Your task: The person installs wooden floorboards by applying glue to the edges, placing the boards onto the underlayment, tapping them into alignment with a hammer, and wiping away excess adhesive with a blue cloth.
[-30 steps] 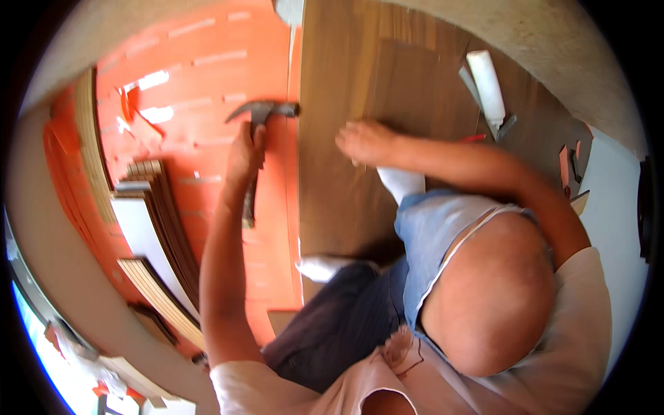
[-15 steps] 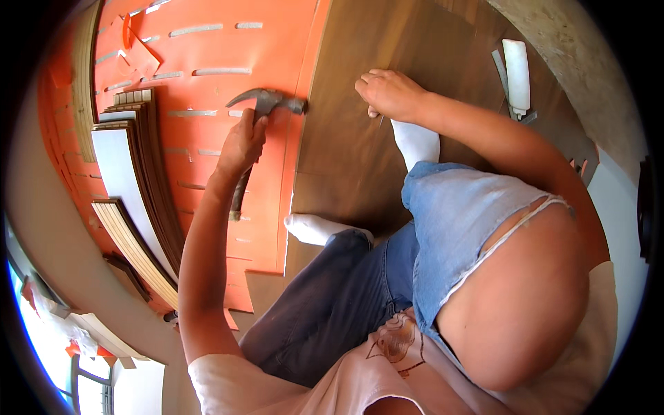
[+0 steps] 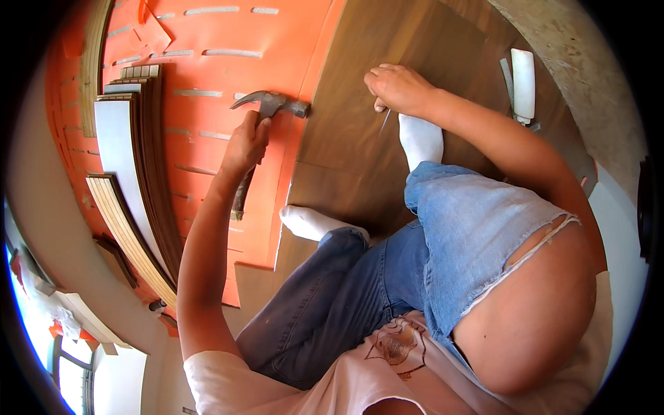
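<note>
My left hand (image 3: 245, 144) is closed round the handle of a claw hammer (image 3: 274, 103), just under its head. The hammer hangs over the orange underlay, its striking face close to the edge of the brown wood flooring (image 3: 339, 142). Over that flooring, in front of my white-socked foot (image 3: 420, 140), my right hand (image 3: 400, 90) is closed. A thin metal nail (image 3: 384, 123) sticks out below its fingers, pointing toward me; the rest of it is hidden in the hand.
Orange underlay (image 3: 207, 76) with slots covers the floor at the left. Stacked floor planks (image 3: 119, 135) and a pale grooved board (image 3: 131, 235) lie on it. At the far right, a white bottle (image 3: 523, 83) and a metal strip (image 3: 507, 79) lie near the wall.
The view has shifted a little. More of the nail shows below my right hand. My left hand keeps its hold on the hammer, nearly still.
</note>
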`<action>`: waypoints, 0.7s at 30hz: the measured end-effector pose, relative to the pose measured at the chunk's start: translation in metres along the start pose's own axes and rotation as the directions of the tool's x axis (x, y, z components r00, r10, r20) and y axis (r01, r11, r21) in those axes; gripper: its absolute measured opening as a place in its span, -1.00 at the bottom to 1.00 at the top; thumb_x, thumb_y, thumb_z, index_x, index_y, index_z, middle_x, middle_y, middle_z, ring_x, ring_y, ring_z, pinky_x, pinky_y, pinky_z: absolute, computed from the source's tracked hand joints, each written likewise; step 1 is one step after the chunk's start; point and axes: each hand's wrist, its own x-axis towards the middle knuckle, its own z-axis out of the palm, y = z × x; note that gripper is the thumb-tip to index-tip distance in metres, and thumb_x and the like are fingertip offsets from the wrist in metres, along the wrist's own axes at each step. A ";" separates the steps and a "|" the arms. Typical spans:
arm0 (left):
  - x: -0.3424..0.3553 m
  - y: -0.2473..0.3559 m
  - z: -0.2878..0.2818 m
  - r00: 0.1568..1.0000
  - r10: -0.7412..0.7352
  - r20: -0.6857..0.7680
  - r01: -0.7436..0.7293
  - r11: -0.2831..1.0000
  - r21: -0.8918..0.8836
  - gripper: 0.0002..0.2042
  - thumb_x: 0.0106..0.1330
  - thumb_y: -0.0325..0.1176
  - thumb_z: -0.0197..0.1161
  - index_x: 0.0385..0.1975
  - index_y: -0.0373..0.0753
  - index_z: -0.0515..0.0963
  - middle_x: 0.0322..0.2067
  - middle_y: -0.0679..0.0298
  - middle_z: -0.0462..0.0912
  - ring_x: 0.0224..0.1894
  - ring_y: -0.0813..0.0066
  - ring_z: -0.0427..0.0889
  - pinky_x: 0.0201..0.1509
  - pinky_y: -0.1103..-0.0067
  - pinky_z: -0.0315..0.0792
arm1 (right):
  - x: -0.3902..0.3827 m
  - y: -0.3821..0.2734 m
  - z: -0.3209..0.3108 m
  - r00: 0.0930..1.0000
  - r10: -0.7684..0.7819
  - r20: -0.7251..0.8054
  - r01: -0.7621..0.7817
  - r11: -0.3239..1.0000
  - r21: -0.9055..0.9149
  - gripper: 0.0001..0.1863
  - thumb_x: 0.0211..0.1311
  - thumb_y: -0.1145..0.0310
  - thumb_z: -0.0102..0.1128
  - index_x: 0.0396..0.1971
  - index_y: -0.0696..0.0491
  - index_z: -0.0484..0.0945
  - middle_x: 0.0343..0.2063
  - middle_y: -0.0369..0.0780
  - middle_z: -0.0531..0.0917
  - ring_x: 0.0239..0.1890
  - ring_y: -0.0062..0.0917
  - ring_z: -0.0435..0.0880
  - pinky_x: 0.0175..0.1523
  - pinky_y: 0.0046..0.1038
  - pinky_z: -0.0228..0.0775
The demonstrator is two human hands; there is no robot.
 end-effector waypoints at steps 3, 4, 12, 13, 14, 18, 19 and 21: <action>0.000 -0.003 -0.012 0.997 -0.049 -0.065 0.046 0.997 -0.054 -0.72 0.59 -0.22 0.03 -0.33 -0.27 0.28 -0.64 0.25 0.44 -0.71 0.51 0.43 -0.70 0.48 0.39 | -0.001 -0.004 -0.006 0.999 0.006 0.038 -0.006 1.000 -0.023 -0.67 -0.04 0.34 0.49 -0.39 0.19 0.53 -0.30 -0.06 0.67 -0.08 -0.14 0.66 0.04 -0.21 0.57; 0.001 -0.002 -0.005 0.997 -0.036 -0.071 0.033 0.998 -0.048 -0.72 0.59 -0.21 0.03 -0.33 -0.27 0.28 -0.64 0.25 0.44 -0.71 0.51 0.43 -0.70 0.48 0.38 | -0.001 -0.005 -0.003 0.999 0.001 0.044 0.000 1.000 -0.024 -0.67 -0.04 0.34 0.49 -0.40 0.19 0.53 -0.31 -0.06 0.67 -0.08 -0.14 0.66 0.04 -0.21 0.57; -0.011 -0.003 0.004 0.998 -0.043 -0.050 0.042 0.999 -0.032 -0.74 0.58 -0.20 0.04 -0.28 -0.26 0.30 -0.62 0.25 0.46 -0.68 0.49 0.46 -0.68 0.47 0.40 | 0.009 -0.005 -0.005 0.998 0.019 0.059 -0.018 1.000 -0.022 -0.69 -0.05 0.35 0.49 -0.42 0.19 0.53 -0.35 -0.03 0.68 -0.05 -0.11 0.66 0.02 -0.20 0.55; -0.009 -0.005 0.003 0.998 -0.021 -0.065 0.018 0.999 -0.045 -0.74 0.59 -0.21 0.04 -0.28 -0.26 0.31 -0.64 0.27 0.44 -0.71 0.52 0.43 -0.69 0.50 0.37 | 0.007 -0.006 -0.003 0.998 0.010 0.067 -0.009 1.000 -0.015 -0.69 -0.05 0.36 0.49 -0.41 0.19 0.53 -0.35 -0.03 0.68 -0.04 -0.11 0.66 0.02 -0.20 0.55; -0.003 -0.006 0.002 0.997 0.001 -0.081 -0.005 0.998 -0.059 -0.75 0.60 -0.21 0.03 -0.27 -0.26 0.32 -0.66 0.30 0.42 -0.73 0.55 0.40 -0.70 0.52 0.34 | 0.004 0.000 0.000 0.998 -0.054 -0.036 0.053 0.998 -0.024 -0.71 -0.04 0.37 0.48 -0.42 0.16 0.52 -0.36 -0.06 0.67 -0.07 -0.13 0.66 -0.01 -0.19 0.56; -0.010 0.007 0.013 0.993 -0.086 -0.076 0.087 0.996 0.009 -0.74 0.58 -0.17 0.05 -0.21 -0.27 0.33 -0.62 0.25 0.46 -0.68 0.49 0.46 -0.63 0.46 0.43 | -0.002 0.000 -0.004 0.999 -0.031 -0.038 0.031 0.999 0.010 -0.70 -0.03 0.37 0.49 -0.46 0.13 0.48 -0.40 -0.10 0.64 -0.15 -0.17 0.65 -0.07 -0.17 0.54; -0.014 0.009 0.014 0.991 -0.100 -0.086 0.105 0.993 0.057 -0.74 0.58 -0.18 0.03 -0.20 -0.27 0.33 -0.60 0.23 0.48 -0.67 0.46 0.46 -0.61 0.44 0.45 | -0.001 0.001 -0.004 1.000 -0.019 -0.025 0.019 1.000 0.013 -0.70 -0.03 0.37 0.49 -0.47 0.13 0.47 -0.41 -0.11 0.63 -0.17 -0.17 0.64 -0.08 -0.17 0.53; -0.018 0.007 0.009 0.996 -0.073 -0.052 0.075 0.996 0.039 -0.74 0.59 -0.19 0.02 -0.21 -0.28 0.33 -0.58 0.23 0.48 -0.65 0.45 0.47 -0.60 0.45 0.45 | 0.001 -0.001 -0.003 1.000 -0.008 -0.005 0.008 1.000 0.023 -0.69 -0.03 0.37 0.49 -0.49 0.12 0.45 -0.43 -0.12 0.62 -0.19 -0.18 0.63 -0.10 -0.16 0.52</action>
